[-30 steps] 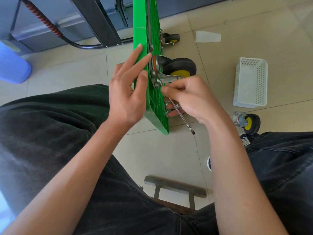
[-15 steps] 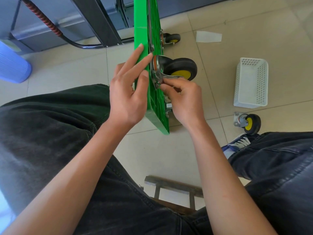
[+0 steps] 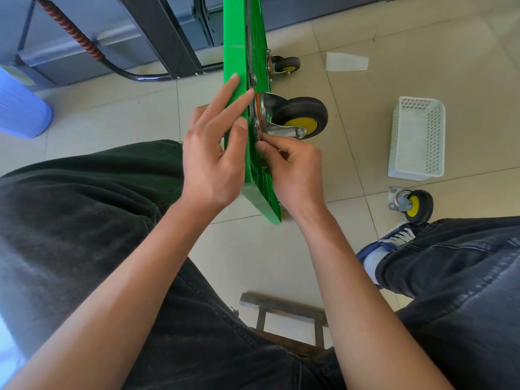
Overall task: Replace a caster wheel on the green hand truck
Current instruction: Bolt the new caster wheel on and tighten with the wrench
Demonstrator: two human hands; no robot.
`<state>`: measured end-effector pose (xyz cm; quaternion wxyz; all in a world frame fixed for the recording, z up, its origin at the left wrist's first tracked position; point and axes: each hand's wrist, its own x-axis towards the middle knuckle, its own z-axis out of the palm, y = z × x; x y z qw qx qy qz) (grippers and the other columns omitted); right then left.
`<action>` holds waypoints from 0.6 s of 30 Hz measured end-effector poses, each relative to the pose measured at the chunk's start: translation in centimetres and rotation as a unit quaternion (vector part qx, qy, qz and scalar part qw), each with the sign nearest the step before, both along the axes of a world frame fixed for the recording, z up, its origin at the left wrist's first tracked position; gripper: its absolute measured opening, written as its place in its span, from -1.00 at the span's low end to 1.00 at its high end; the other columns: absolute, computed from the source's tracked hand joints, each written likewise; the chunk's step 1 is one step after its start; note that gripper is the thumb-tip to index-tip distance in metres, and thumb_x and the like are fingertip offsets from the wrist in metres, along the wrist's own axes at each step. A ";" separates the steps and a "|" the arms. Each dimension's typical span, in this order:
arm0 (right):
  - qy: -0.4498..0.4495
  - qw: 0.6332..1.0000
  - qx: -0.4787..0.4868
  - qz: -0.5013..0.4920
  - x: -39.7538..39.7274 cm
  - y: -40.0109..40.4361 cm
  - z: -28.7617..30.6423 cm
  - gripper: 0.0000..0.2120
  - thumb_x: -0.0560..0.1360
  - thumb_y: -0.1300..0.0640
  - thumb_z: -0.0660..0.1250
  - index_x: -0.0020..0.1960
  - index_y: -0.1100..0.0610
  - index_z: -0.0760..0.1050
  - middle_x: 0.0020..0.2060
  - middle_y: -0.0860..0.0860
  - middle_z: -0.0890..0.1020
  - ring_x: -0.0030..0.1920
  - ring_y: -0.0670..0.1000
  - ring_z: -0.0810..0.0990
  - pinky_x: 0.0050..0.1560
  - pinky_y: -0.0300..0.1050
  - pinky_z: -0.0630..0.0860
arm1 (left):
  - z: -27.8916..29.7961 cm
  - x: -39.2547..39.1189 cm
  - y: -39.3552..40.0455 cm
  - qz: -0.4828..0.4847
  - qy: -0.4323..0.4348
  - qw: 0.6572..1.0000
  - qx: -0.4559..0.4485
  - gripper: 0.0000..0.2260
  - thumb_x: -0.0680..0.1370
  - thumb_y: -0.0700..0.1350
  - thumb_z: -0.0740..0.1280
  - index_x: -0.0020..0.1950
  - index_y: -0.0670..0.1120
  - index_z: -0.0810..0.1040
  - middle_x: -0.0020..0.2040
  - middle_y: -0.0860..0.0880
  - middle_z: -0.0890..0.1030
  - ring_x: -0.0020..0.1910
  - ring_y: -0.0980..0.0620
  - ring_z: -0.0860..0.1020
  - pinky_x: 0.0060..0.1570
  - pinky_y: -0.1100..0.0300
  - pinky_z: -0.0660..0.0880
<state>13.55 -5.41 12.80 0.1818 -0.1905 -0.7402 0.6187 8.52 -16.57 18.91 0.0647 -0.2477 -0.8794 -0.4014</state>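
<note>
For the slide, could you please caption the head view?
Left hand steadies the green hand truck deck while the right hand works at the caster wheel's mounting plate.

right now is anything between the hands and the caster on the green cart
Nothing visible. The right hand already pinches at the caster mounting plate, and the left hand presses straight fingers on the cart deck opposite it.

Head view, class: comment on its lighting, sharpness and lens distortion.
Head view: bright, even daylight; soft shadow under the green hand truck; the mounted caster wheel and both hands are sharp; wide-angle bending curves the floor tile lines near the edges; pale washout in the bottom-left corner.
</note>
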 end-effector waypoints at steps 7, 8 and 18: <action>-0.024 0.996 0.091 0.006 0.1 -0.2 1.2 -0.81 0.62 0.12 0.36 -0.02 0.15 0.73 -0.22 -0.05 0.73 -0.22 -0.07 0.65 -0.22 -0.12 0.56 | 0.0 0.0 0.0 -0.004 0.004 1.000 -0.001 -0.65 0.67 -0.17 0.16 0.40 -0.06 0.57 0.50 -0.01 0.44 0.30 0.05 0.46 0.23 0.41 0.32; -0.034 0.995 0.092 0.011 0.1 -0.2 1.6 -0.80 0.62 0.11 0.36 -0.07 0.15 0.73 -0.27 -0.06 0.70 -0.28 -0.09 0.62 -0.28 -0.20 0.48 | 0.0 0.0 0.0 -0.004 0.005 1.000 -0.001 -0.65 0.67 -0.16 0.16 0.40 -0.06 0.57 0.50 -0.01 0.45 0.30 0.04 0.47 0.23 0.40 0.34; -0.146 0.983 -0.002 0.113 -0.2 2.5 5.6 -0.63 0.64 0.08 0.35 -0.15 0.39 0.60 -0.28 0.30 0.65 -0.51 0.01 0.58 -0.52 -0.23 0.47 | 0.0 0.1 0.0 -0.003 0.005 1.000 0.003 -0.66 0.66 -0.18 0.16 0.40 -0.07 0.57 0.49 -0.02 0.45 0.32 0.12 0.43 0.23 0.46 0.29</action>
